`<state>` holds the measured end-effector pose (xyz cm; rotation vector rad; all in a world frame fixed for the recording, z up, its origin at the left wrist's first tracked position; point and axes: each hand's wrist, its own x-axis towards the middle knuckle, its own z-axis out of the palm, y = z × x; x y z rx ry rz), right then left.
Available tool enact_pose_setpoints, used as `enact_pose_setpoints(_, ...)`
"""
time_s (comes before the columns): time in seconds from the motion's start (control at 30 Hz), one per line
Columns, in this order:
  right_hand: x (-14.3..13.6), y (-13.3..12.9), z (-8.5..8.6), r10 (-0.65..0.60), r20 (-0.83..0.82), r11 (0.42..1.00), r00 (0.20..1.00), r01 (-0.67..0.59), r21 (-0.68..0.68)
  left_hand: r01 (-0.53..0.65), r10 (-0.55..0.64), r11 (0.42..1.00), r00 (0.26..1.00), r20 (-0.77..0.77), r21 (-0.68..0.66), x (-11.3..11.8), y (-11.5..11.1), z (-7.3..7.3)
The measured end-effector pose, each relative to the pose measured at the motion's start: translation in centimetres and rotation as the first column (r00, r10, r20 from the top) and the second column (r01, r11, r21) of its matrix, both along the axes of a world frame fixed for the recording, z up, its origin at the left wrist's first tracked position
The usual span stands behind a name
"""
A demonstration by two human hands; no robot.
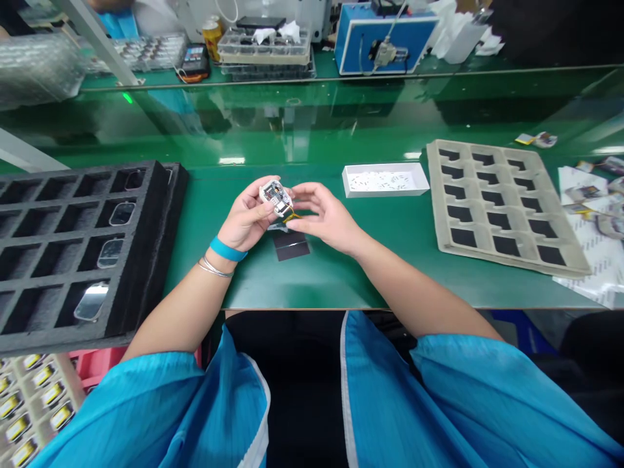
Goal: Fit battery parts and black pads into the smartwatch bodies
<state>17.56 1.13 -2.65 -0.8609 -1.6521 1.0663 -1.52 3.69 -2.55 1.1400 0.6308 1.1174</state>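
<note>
My left hand (pixel 249 216) grips a small white-cased electronic device (pixel 273 195) between thumb and fingers, its circuit board facing up. At the device's right side, my right hand (pixel 325 218) has its thumb and fingers closed in around the edge, next to thin yellow wires (pixel 291 216). Whether the fingertips pinch the wires or only the casing is hard to make out. Under the hands lies a flat black piece (pixel 291 247) on the green table (pixel 312 286). A greyish part between it and the device is mostly hidden.
Black foam trays (pixel 158 240) with several glass-faced pieces stand at the left. A white box (pixel 385 192) of tiny parts sits right of the hands, then a beige compartment tray (pixel 511 257). Wired parts lie on white paper (pixel 585 286) far right. A blue machine (pixel 353 39) stands behind.
</note>
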Motion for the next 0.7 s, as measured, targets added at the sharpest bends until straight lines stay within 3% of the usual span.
enact_pose_setpoints(0.07,0.4,0.2,0.2,0.134,-0.083,0.967,0.987,-0.149,-0.207,0.015,-0.014,0.999,0.999,0.040,-0.031,-0.3,0.1,0.1)
enact_pose_setpoints(0.13,1.1,0.2,1.0,0.190,-0.152,0.912,0.970,-0.232,-0.337,0.021,-0.016,0.997,0.997,0.070,-0.074,-0.3,0.1,0.3)
enact_pose_setpoints(0.3,2.7,-0.6,4.0,0.210,-0.301,0.875,0.930,-0.316,-0.366,0.098,-0.085,0.973,0.994,0.070,-0.210,-0.1,-0.7,1.3)
enact_pose_setpoints(0.37,2.9,-0.7,4.4,0.243,-0.266,0.884,0.933,-0.326,-0.335,0.170,-0.166,0.944,0.985,0.038,-0.283,0.1,-0.9,1.6)
enact_pose_setpoints(0.43,2.7,-0.7,4.0,0.219,-0.165,0.931,0.962,-0.256,-0.259,0.222,-0.236,0.910,0.972,0.004,-0.350,0.3,-0.9,1.7)
enact_pose_setpoints(0.53,2.1,-0.3,2.7,0.035,0.005,0.997,0.999,-0.034,-0.062,0.253,-0.294,0.872,0.955,-0.035,-0.418,0.7,-1.1,1.6)
enact_pose_setpoints(0.6,1.8,0.1,1.9,-0.089,0.102,0.994,0.991,0.081,0.078,0.247,-0.300,0.861,0.952,-0.052,-0.444,1.0,-1.2,1.5)
enact_pose_setpoints(0.7,1.5,0.4,1.1,-0.200,0.209,0.961,0.957,0.149,0.234,0.206,-0.264,0.871,0.962,-0.071,-0.447,1.5,-1.3,1.4)
